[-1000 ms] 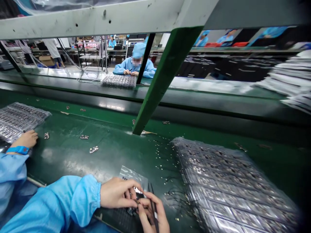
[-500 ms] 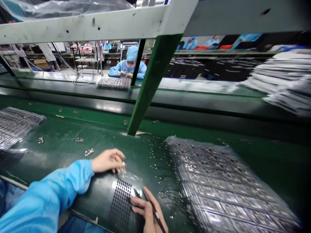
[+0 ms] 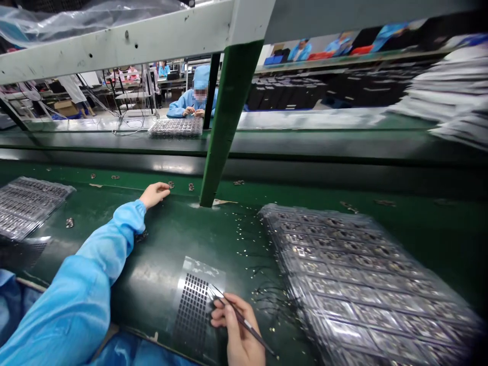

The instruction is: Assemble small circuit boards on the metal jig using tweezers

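My left hand (image 3: pixel 154 195) reaches to the back of the green bench, fingers closed together. At its fingertips is a small circuit board (image 3: pixel 171 185), on or just above the green strip; whether it is fully gripped is hard to tell. My right hand (image 3: pixel 244 328) holds dark tweezers (image 3: pixel 241 319) like a pen. Their tips, slightly apart, point over the upper right of a clear sheet (image 3: pixel 204 269) with rows of small black stickers (image 3: pixel 192 300). The sheet lies flat on the bench.
Stacked clear trays of parts stand at right (image 3: pixel 343 284) and left (image 3: pixel 30 203). Thin black wires (image 3: pixel 267 300) fringe the right stack. A green post (image 3: pixel 229 122) rises from the bench. Several small boards lie along the back. Opposite, a person in blue (image 3: pixel 190 101) works behind another tray.
My left hand has moved from the sheet's top edge up to the back strip, with a small board at its fingertips. The right hand stays by the sheet, tweezers in hand. The view has shifted slightly.
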Demonstrator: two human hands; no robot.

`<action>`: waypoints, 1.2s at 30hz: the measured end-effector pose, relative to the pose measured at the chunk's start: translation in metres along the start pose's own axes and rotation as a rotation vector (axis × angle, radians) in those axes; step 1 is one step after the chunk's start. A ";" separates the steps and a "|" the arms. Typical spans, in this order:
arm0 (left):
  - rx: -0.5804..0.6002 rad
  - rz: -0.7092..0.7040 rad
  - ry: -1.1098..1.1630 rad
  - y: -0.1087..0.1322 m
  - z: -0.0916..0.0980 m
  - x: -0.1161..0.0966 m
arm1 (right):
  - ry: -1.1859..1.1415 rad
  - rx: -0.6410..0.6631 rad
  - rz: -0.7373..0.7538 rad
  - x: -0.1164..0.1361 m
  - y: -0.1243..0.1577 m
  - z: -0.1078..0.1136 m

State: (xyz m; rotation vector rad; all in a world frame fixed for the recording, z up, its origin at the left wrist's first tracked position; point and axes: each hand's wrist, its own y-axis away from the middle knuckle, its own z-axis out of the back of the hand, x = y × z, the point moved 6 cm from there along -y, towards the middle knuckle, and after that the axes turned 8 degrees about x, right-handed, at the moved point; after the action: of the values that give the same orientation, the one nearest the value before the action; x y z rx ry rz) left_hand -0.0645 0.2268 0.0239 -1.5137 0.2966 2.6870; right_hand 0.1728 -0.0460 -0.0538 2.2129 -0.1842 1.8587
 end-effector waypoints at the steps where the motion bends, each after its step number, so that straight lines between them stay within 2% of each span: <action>1: 0.034 -0.022 -0.050 0.019 0.002 0.003 | 0.005 0.018 -0.012 0.000 0.000 0.000; 3: 0.094 -0.050 -0.193 0.060 0.007 0.010 | 0.017 0.035 -0.036 0.001 0.000 -0.001; 5: 0.154 -0.076 -0.578 0.099 0.007 0.020 | 0.038 0.013 -0.039 0.003 0.001 0.001; 8: 0.136 -0.024 -0.897 0.140 0.007 0.039 | 0.093 0.035 -0.025 0.005 0.002 0.001; 11: 0.084 -0.001 -0.961 0.154 0.002 0.050 | 0.145 0.069 -0.043 0.003 0.002 0.002; 15: 0.015 -0.032 -0.985 0.152 -0.006 0.043 | 0.148 0.087 -0.084 -0.001 0.003 0.004; 17: -0.001 -0.070 -0.898 0.151 -0.012 0.035 | 0.140 0.071 -0.062 -0.001 0.003 0.004; 19: 0.055 -0.106 -0.665 0.151 -0.026 0.027 | 0.157 0.067 -0.022 0.001 0.003 0.001; 23: 0.348 -0.036 0.027 0.154 -0.079 0.018 | 0.218 0.093 0.032 0.005 0.000 -0.009; 25: 0.441 0.014 0.236 0.158 -0.107 0.013 | 0.201 0.063 0.050 0.006 -0.001 -0.011; 28: 0.538 0.054 0.357 0.164 -0.140 0.007 | 0.121 -0.011 0.102 0.009 -0.001 -0.011; 31: 0.628 0.082 0.379 0.172 -0.159 0.008 | 0.103 -0.094 0.157 0.011 0.000 -0.007; 34: 0.654 0.066 0.342 0.175 -0.160 0.009 | 0.116 -0.124 0.173 0.009 0.001 -0.005; 36: 0.585 0.000 0.275 0.172 -0.151 0.007 | 0.138 -0.117 0.175 0.008 0.001 -0.006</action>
State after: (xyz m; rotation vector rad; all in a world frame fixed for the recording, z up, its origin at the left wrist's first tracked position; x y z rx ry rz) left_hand 0.0370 0.0290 -0.0331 -1.6508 0.9868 2.0958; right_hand 0.1682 -0.0443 -0.0446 2.0396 -0.4613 2.0260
